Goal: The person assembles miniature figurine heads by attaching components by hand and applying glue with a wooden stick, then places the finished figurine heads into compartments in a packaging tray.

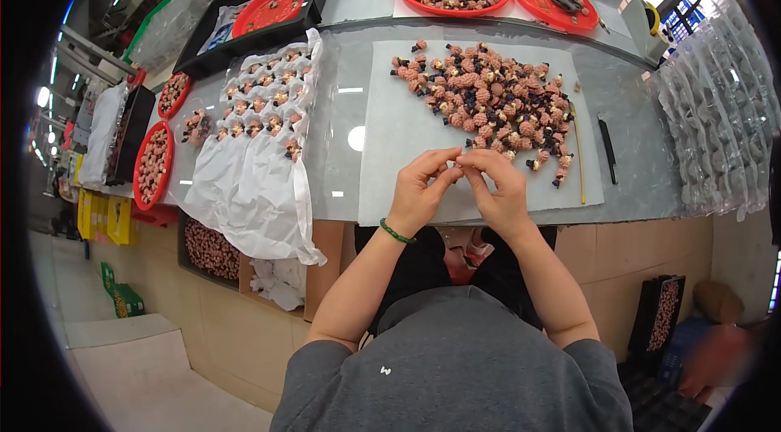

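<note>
My left hand (421,186) and my right hand (498,185) meet at the fingertips over the front of a white paper sheet (390,123). Both are closed in a pinch, and whatever sits between the fingers is too small and covered to name. Just beyond them lies a heap of small figurines (488,98) with pink knobbly tops and dark parts. A few loose figurines (561,170) lie beside my right hand. On my left wrist is a green bead bracelet (396,231).
A thin yellow stick (580,155) and a black pen (607,149) lie at the right. White cell packaging (268,106) holding figurines is at the left. Red trays (451,12) stand at the back; clear plastic trays (716,115) are stacked at the far right.
</note>
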The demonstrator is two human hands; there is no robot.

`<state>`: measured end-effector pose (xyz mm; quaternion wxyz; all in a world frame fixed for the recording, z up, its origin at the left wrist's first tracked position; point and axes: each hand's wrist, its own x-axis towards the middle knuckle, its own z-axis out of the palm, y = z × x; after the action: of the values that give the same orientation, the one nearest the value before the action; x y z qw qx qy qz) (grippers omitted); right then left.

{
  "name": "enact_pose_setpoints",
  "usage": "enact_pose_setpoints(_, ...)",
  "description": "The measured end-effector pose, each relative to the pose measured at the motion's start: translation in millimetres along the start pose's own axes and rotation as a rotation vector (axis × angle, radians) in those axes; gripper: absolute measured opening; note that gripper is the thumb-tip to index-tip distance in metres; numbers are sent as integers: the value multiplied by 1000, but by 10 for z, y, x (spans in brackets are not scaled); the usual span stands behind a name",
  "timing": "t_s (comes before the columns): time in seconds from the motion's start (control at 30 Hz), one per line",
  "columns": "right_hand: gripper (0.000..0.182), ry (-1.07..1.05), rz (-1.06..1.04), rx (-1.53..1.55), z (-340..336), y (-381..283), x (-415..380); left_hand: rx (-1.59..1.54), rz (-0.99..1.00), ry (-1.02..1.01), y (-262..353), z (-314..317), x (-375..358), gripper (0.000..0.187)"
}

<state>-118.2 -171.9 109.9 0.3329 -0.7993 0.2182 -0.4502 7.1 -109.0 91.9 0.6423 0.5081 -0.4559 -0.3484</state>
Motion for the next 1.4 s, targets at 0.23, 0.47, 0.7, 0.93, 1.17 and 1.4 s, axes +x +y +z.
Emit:
enact_pose_setpoints(0.23,19,231,505,537,176,13,-165,-214,-183,-117,-122,-85,-16,25)
enact_pose_setpoints(0.47,19,17,708,732,172,12,-237,-315,-258,57,-121,-63,-37,21)
enact_pose_setpoints(0.7,21,63,675,736,206,45,-283,-311,-272,32,-147,-89,-44,19)
enact_pose_setpoints(0.93,31,163,526,656,248,30,-322,-365,-223,6,-137,-89,-44,15)
enact_pose_setpoints(1.17,33,173,454,592,268,30,-327,-463,-218,-44,-107,-110,-32,17)
enact_pose_setpoints(1.4,29,157,225,184,89,-52,-379,-529,-287,-32,-105,-86,-44,21)
